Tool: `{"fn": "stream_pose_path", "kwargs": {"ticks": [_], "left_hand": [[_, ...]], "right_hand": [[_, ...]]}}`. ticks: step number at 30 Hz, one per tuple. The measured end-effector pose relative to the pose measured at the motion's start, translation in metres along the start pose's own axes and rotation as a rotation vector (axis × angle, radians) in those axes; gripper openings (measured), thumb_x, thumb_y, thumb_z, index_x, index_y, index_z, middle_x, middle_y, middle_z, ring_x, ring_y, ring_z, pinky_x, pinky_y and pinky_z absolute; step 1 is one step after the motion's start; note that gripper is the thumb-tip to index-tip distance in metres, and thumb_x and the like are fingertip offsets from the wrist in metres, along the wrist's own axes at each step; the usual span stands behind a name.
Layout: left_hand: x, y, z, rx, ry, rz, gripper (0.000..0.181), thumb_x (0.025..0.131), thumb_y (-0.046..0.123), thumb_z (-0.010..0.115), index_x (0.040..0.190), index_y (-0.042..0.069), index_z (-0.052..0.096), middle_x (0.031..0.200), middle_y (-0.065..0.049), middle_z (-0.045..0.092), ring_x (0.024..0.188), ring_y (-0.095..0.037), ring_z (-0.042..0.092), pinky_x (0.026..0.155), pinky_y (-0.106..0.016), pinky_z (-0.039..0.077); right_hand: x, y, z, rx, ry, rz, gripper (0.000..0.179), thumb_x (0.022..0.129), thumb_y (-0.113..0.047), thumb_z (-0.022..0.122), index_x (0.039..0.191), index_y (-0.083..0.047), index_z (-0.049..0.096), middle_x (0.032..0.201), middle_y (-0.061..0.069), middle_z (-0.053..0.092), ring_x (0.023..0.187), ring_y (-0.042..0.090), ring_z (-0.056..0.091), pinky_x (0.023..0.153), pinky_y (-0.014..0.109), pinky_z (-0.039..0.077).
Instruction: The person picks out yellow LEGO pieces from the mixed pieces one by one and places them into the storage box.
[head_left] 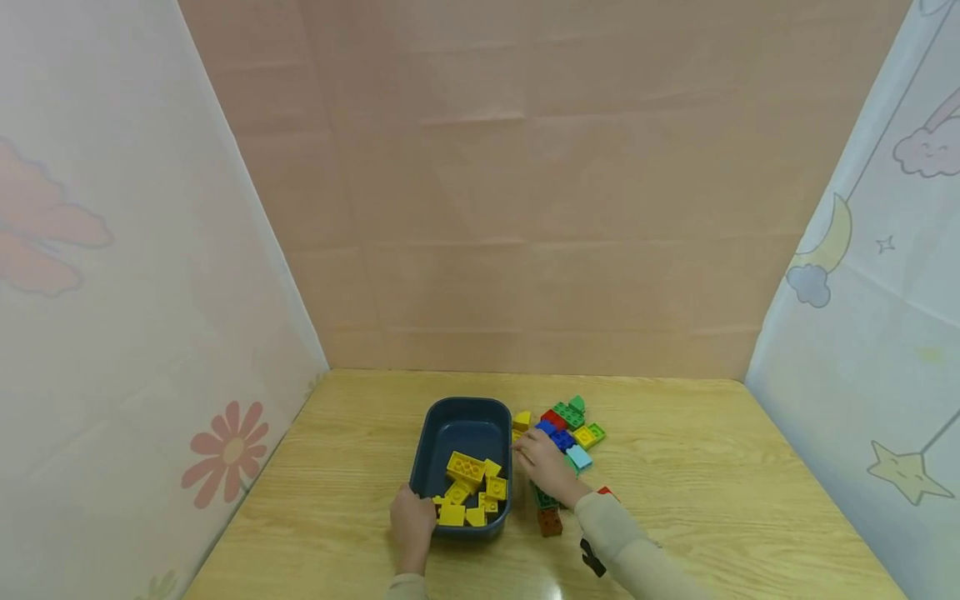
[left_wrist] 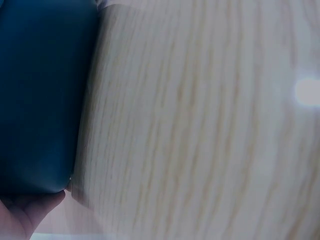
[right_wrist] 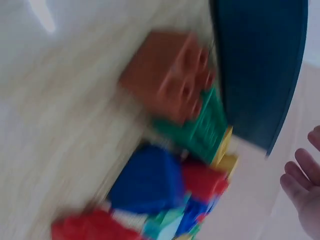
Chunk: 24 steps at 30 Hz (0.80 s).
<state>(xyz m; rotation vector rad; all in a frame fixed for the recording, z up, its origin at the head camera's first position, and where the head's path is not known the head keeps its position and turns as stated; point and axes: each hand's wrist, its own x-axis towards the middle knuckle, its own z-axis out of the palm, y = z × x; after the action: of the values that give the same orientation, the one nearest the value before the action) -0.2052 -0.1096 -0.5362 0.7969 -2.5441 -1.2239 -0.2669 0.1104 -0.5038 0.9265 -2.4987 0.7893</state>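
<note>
A dark blue plastic bin (head_left: 457, 408) stands on the wooden table with several yellow toy building bricks (head_left: 467, 468) heaped in its near half. At the bin's near left corner, my left hand (head_left: 412, 515) grips the rim; in the left wrist view its thumb (left_wrist: 42, 206) lies against the outer wall. My right hand (head_left: 546, 460) is just beyond the bin's right rim, over the loose bricks. Its fingers are loosely extended with nothing visible in them. A yellow brick (head_left: 522, 421) lies near those fingertips, beside the bin.
Right of the bin lies a pile of loose bricks, among them a green one (head_left: 570, 415), a light blue one (head_left: 579, 457) and a brown one (head_left: 550, 522). A black piece (head_left: 592, 558) is near the right forearm. Fabric walls enclose the table (head_left: 720, 467).
</note>
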Motion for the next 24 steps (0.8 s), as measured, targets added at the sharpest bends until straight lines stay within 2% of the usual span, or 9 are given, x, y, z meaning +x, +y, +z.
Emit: {"fn": "stream_pose_path", "kwargs": {"ticks": [4, 8, 11, 13, 16, 20, 24], "left_hand": [[-0.001, 0.000, 0.000, -0.010, 0.012, 0.004, 0.027, 0.075, -0.004, 0.053, 0.100, -0.014, 0.053, 0.094, -0.029, 0.058, 0.084, -0.040, 0.057, 0.065, -0.048, 0.047], [-0.002, -0.001, 0.000, -0.013, 0.017, 0.006, 0.024, 0.075, -0.004, 0.053, 0.098, -0.013, 0.053, 0.092, -0.027, 0.058, 0.082, -0.039, 0.058, 0.064, -0.048, 0.047], [-0.001, -0.001, 0.000, -0.009, 0.010, 0.003, 0.025, 0.075, -0.004, 0.053, 0.098, -0.013, 0.053, 0.093, -0.027, 0.058, 0.082, -0.038, 0.058, 0.064, -0.048, 0.047], [-0.001, -0.001, 0.000, -0.008, 0.007, 0.005, 0.025, 0.076, -0.003, 0.053, 0.099, -0.012, 0.053, 0.093, -0.027, 0.058, 0.082, -0.038, 0.058, 0.064, -0.047, 0.047], [0.000, 0.000, 0.001, -0.012, 0.012, 0.011, 0.024, 0.076, -0.003, 0.054, 0.098, -0.012, 0.053, 0.092, -0.027, 0.058, 0.081, -0.037, 0.058, 0.063, -0.047, 0.047], [-0.001, 0.000, 0.001, -0.012, 0.025, 0.015, 0.023, 0.076, -0.003, 0.054, 0.097, -0.011, 0.054, 0.091, -0.026, 0.059, 0.079, -0.036, 0.059, 0.062, -0.047, 0.047], [0.000, -0.001, 0.001, -0.005, 0.012, 0.005, 0.025, 0.076, -0.003, 0.053, 0.100, -0.012, 0.053, 0.094, -0.027, 0.059, 0.082, -0.037, 0.058, 0.064, -0.047, 0.047]], "right_hand": [[-0.002, 0.022, -0.008, -0.003, 0.055, 0.138, 0.009, 0.080, 0.001, 0.061, 0.088, -0.002, 0.065, 0.087, 0.004, 0.054, 0.081, 0.020, 0.052, 0.066, 0.030, 0.046], [-0.005, 0.043, -0.017, 0.021, 0.022, 0.287, 0.014, 0.081, 0.002, 0.059, 0.094, 0.003, 0.063, 0.093, 0.011, 0.055, 0.080, 0.023, 0.053, 0.062, 0.033, 0.046], [-0.008, 0.057, -0.023, 0.016, -0.013, 0.358, 0.019, 0.081, 0.004, 0.056, 0.099, 0.006, 0.062, 0.099, 0.017, 0.054, 0.082, 0.027, 0.054, 0.063, 0.035, 0.047], [-0.010, 0.065, -0.026, -0.011, -0.032, 0.376, 0.022, 0.081, 0.006, 0.055, 0.102, 0.008, 0.061, 0.101, 0.020, 0.054, 0.087, 0.032, 0.054, 0.068, 0.039, 0.047], [-0.013, 0.077, -0.027, -0.082, -0.064, 0.359, 0.025, 0.079, 0.009, 0.055, 0.103, 0.010, 0.060, 0.100, 0.021, 0.056, 0.094, 0.037, 0.052, 0.076, 0.044, 0.045], [-0.012, 0.085, -0.027, -0.134, -0.122, 0.341, 0.028, 0.077, 0.012, 0.053, 0.105, 0.011, 0.059, 0.098, 0.022, 0.057, 0.094, 0.039, 0.052, 0.078, 0.045, 0.044], [-0.011, 0.090, -0.025, -0.150, -0.183, 0.383, 0.032, 0.077, 0.015, 0.049, 0.106, 0.009, 0.059, 0.102, 0.024, 0.055, 0.097, 0.042, 0.050, 0.080, 0.047, 0.043]]}}
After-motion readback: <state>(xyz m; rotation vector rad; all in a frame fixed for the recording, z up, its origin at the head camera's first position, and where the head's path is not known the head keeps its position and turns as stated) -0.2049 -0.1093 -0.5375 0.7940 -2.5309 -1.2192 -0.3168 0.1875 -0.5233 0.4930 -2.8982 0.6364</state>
